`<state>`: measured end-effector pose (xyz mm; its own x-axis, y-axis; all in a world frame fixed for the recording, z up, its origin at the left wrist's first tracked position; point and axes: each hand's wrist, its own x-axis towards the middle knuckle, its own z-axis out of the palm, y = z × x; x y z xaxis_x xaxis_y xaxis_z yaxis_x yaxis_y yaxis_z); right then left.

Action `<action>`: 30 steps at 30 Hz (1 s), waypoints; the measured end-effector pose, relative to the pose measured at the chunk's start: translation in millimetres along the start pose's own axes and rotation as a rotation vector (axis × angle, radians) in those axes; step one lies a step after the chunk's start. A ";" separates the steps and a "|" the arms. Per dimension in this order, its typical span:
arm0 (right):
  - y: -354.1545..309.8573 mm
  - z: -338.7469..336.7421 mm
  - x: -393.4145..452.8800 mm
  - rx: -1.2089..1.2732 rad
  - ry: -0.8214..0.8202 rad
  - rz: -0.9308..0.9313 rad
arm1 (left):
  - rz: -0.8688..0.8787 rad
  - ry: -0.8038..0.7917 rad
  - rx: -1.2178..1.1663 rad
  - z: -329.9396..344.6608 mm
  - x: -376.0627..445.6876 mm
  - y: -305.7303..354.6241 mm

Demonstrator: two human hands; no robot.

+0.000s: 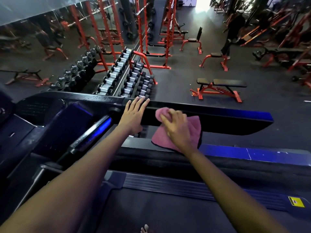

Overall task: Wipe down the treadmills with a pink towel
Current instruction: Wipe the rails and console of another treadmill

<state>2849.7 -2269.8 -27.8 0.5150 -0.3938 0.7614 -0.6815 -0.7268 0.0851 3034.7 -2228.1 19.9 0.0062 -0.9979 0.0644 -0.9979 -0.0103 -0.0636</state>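
We brace our flat, open left hand (134, 113) on the rail (210, 115) while right-hand (178, 128) fingers bunch the towel (193, 125) for wiping.

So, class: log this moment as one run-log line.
right hand grips pink towel on treadmill rail | left hand rests flat on rail

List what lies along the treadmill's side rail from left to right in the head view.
Chrome handlebar → left hand resting flat on the rail → pink towel under the right hand, which presses it to the rail → blue rail end.
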 end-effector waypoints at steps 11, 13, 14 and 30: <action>6.6 -8.7 8.1 0.022 -0.049 -0.055 | -0.036 -0.017 0.021 -0.3 -3.4 -6.0; -7.2 -1.7 18.3 0.018 -0.038 -0.095 | -0.023 -0.020 0.012 -0.8 -3.6 -8.9; -10.7 2.5 18.2 0.006 -0.065 -0.148 | -0.020 -0.014 0.011 -0.9 -4.0 -10.7; -36.9 8.1 35.8 -0.011 -0.232 -0.265 | -0.021 -0.013 -0.075 -5.4 -2.0 -14.7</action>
<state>2897.5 -2261.6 -8.9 0.7784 -0.3105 0.5457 -0.5131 -0.8154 0.2680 3049.0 -2225.6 26.1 0.0276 -0.9983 0.0523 -0.9996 -0.0270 0.0126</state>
